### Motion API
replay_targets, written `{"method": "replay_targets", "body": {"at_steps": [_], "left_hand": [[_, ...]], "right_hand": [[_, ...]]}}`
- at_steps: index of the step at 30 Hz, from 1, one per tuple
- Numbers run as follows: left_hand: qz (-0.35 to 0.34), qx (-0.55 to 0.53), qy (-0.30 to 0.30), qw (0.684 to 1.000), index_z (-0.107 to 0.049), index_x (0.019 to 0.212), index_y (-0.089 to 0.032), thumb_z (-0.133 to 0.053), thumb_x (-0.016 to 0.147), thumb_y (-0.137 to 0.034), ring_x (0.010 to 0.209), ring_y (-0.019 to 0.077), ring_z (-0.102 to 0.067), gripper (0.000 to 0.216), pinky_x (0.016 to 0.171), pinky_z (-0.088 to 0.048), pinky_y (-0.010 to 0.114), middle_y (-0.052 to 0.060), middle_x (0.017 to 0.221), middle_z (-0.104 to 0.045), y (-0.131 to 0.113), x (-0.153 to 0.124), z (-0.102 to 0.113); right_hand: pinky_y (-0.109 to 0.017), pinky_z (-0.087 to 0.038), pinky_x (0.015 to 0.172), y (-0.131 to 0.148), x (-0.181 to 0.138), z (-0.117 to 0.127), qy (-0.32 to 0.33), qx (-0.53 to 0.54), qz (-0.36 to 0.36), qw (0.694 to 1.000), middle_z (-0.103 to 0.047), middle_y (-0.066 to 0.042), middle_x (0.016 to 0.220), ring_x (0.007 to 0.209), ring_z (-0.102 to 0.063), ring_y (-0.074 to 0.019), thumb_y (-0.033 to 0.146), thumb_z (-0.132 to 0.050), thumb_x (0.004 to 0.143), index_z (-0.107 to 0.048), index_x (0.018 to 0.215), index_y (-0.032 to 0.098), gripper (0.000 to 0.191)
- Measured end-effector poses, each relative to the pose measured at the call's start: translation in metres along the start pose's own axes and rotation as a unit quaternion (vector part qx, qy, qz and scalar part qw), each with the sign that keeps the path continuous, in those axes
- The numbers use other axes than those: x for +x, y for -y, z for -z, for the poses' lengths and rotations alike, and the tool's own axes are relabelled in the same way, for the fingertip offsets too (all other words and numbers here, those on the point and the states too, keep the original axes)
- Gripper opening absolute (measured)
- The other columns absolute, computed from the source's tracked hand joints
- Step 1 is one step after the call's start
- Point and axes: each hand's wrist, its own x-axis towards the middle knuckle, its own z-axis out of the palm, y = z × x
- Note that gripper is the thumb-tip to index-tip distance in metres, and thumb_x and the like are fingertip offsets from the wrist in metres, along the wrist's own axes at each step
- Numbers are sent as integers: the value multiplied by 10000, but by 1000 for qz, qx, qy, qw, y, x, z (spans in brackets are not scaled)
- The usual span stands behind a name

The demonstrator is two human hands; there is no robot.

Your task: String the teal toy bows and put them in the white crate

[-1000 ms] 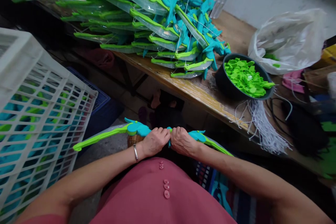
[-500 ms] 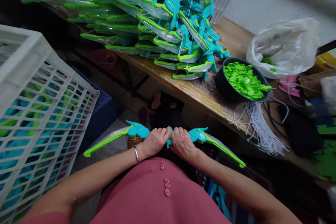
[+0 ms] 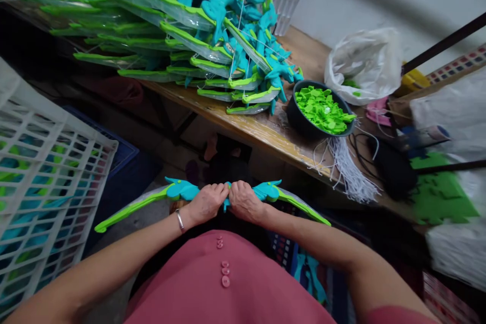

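Note:
A toy bow (image 3: 182, 190) with a blue middle and green curved limbs lies crosswise in front of my body. My left hand (image 3: 208, 202) is closed round the blue part just left of its centre. Close beside it, my right hand (image 3: 246, 201) wraps the blue part right of the centre. Between the two hands a short blue piece sticks out downward. No string can be made out on this bow. My fingers hide most of its middle.
A pile of similar toy bows (image 3: 212, 35) covers the bench (image 3: 261, 129). A dark bowl (image 3: 304, 120) of small green pieces, white strings (image 3: 351, 172) and a plastic bag (image 3: 364, 63) lie right of it. At left stands a white crate (image 3: 94, 134) with blue and green parts.
My view has turned right, so the bench and crate shift left in the picture. Both hands keep their grip on the bow, whose limb ends look slightly lifted on the right.

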Motion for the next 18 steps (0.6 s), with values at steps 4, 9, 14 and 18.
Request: {"method": "replay_targets", "body": {"at_steps": [4,9,14,18], "left_hand": [[54,-56,-22,997,-510,1407,-18,-475,815,-11,1037,338,-672,593,874,-534,455,224,1176,-679,-1,-11,2],[107,-160,-34,981,-572,1347,-151,-565,947,-237,1031,242,-705,409,875,-529,323,103,1185,-722,15,-34,25],[134,-310,40,940,-699,1132,-223,-645,923,-430,783,212,-674,299,716,-454,299,9,894,-739,27,-49,62],[180,-429,61,883,-686,968,-171,-650,893,-446,612,165,-590,288,577,-418,262,-5,733,-654,26,-53,74]], "right_hand": [[-384,-499,753,-20,-8,26,-47,94,-10,994,-650,-129,934,863,-604,-258,396,-686,920,-664,1023,116,300],[-303,-550,786,-107,-58,80,-218,221,-136,941,-701,-63,1029,908,-681,-175,464,-524,1025,-665,1078,200,304],[-277,-510,541,-176,-105,87,-339,235,-353,840,-698,-65,869,598,-639,-149,516,-390,1040,-617,1049,151,429],[-378,-511,706,-195,-123,57,-349,161,-495,779,-686,-146,940,761,-651,-231,464,-501,939,-652,957,133,364]]}}
